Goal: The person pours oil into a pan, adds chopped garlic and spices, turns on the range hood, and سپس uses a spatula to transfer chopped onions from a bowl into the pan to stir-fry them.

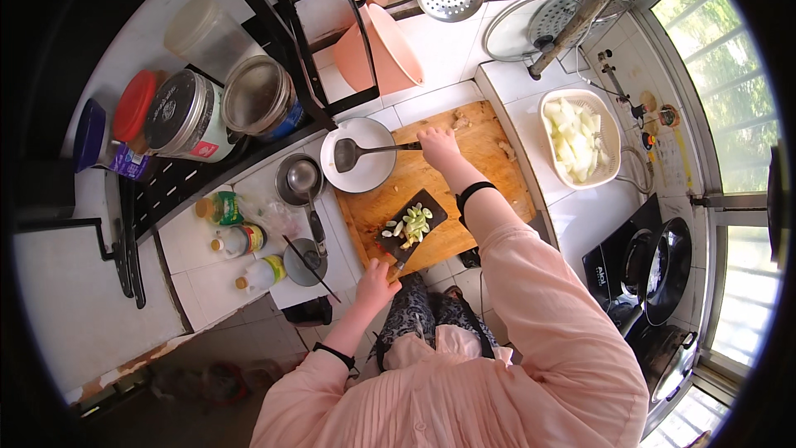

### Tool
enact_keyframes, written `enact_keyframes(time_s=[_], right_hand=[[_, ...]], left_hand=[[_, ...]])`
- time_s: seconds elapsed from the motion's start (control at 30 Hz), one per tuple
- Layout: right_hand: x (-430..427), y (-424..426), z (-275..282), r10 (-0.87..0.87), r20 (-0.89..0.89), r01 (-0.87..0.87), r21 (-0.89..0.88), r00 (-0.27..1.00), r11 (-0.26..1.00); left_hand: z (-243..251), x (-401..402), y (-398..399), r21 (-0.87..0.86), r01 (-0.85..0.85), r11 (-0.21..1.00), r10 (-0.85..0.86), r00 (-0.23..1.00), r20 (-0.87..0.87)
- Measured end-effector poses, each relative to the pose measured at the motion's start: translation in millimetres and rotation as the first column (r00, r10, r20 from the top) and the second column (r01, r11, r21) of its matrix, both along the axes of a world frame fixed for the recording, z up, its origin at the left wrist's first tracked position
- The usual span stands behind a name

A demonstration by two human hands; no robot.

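My right hand (438,144) grips the handle end of a dark spatula (347,155), whose blade rests over a white plate (373,181). Beneath my right hand lies a wooden cutting board (472,199). On the board is a cleaver (435,204), with sliced green-and-white vegetable pieces (416,224) on its dark blade. Close to the cleaver's handle end, my left hand (375,286) is at the board's near edge; its fingers partly hide what is under them, so I cannot tell whether it holds anything.
A basket (612,162) of pale cut vegetable (571,137) stands at the right, above a black wok (670,270). Left of the board are a ladle (303,177) in a metal bowl (283,183), a grey lid (300,274) and several bottles (238,241). A pink bucket (379,53) stands behind.
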State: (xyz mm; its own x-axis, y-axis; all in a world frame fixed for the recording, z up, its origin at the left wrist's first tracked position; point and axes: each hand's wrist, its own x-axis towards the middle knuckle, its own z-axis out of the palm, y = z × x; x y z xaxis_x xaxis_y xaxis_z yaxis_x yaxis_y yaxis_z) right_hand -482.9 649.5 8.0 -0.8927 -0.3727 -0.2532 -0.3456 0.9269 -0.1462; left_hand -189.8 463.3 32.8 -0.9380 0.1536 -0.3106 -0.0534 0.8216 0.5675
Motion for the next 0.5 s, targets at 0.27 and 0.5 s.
enact_keyframes(time_s=[0.27, 0.5], right_hand=[[99, 66, 50, -0.493, -0.024, 0.444, -0.4, 0.87, 0.802], [265, 131, 122, -0.763, 0.225, 0.718, -0.567, 0.606, 0.403]], left_hand=[[2, -11, 3, 0.061, 0.029, 0.998, -0.022, 0.993, -0.115], [50, -55, 61, 0.097, 0.21, 0.973, -0.193, 0.968, -0.161]])
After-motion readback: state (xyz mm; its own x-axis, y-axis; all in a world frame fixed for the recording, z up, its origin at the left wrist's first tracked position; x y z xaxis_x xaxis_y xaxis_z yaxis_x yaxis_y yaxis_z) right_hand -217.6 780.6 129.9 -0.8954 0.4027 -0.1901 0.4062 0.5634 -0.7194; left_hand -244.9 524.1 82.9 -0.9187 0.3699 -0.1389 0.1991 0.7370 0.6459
